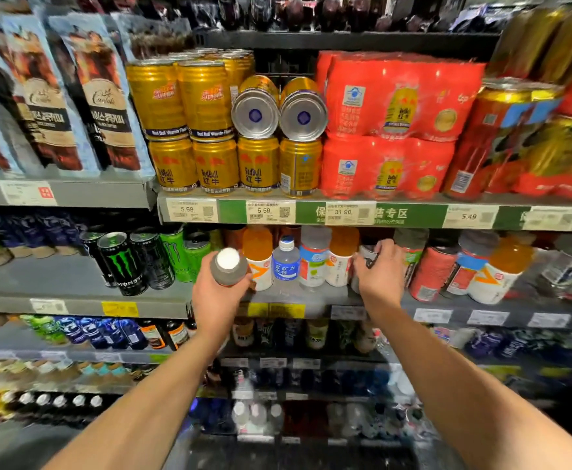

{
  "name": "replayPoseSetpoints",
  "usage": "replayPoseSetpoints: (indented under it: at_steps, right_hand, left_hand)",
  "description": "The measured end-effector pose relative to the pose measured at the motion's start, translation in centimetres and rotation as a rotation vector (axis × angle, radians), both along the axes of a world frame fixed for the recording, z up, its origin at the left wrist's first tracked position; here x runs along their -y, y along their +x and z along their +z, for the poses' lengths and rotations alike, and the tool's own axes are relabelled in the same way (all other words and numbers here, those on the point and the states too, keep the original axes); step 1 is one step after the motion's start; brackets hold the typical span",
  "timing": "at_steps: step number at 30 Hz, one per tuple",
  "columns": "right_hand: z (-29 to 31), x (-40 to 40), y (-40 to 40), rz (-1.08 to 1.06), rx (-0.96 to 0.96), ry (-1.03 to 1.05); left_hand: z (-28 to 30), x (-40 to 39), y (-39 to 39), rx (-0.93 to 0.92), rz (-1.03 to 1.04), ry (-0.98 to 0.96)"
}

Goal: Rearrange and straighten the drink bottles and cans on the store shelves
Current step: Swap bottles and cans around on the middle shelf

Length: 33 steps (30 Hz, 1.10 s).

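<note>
Store shelves [74, 276] face you. Your left hand [217, 300] grasps a white-capped bottle [228, 266], cap toward you, just off the shelf's front left of the row. Your right hand [378, 270] curls around a bottle [366, 257] standing in that row.

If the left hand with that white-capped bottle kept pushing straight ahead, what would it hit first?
Probably the orange-topped bottle right behind it. The left hand holds the grey bottle in front of that row, though the depth between them is hard to judge.
</note>
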State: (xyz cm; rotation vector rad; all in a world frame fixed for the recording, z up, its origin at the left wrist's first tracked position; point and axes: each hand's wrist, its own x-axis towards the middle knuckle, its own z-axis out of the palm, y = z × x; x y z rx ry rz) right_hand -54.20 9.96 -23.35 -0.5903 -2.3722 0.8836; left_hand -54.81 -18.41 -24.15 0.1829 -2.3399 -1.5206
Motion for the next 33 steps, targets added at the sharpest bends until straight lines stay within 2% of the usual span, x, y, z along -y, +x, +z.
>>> replayPoseSetpoints:
  at_steps: [5, 10, 15, 19, 24, 28, 33]
  right_hand:
    - [-0.7, 0.1, 0.4, -0.005, -0.010, -0.176]
    - [-0.9, -0.8, -0.8, 0.023, 0.042, -0.163]
    - [-1.6, -0.7, -0.5, 0.012, 0.089, -0.349]
    - [-1.5, 0.9, 1.0, -0.018, -0.055, -0.375]
    - [-0.1, 1.6, 3.5, -0.053, -0.159, -0.440]
    - [2.8, 1.2, 6.6, -0.100, -0.247, -0.534]
    - [3.5, -0.6, 11.1, -0.117, -0.355, -0.697]
  left_hand:
    - [0.4, 0.8, 0.4, -0.048, 0.037, 0.071]
    - [1.0, 1.6, -0.1, -0.036, 0.022, 0.228]
    - [0.8, 2.8, 0.1, -0.095, 0.052, 0.323]
    - [0.3, 2.7, 1.1, -0.096, -0.003, 0.338]
    - [-0.3, 0.6, 3.1, -0.038, -0.114, 0.469]
    - [-0.5, -2.6, 4.1, 0.014, -0.181, 0.584]
    - [0.2, -7.4, 4.7, 0.060, -0.270, 0.628]
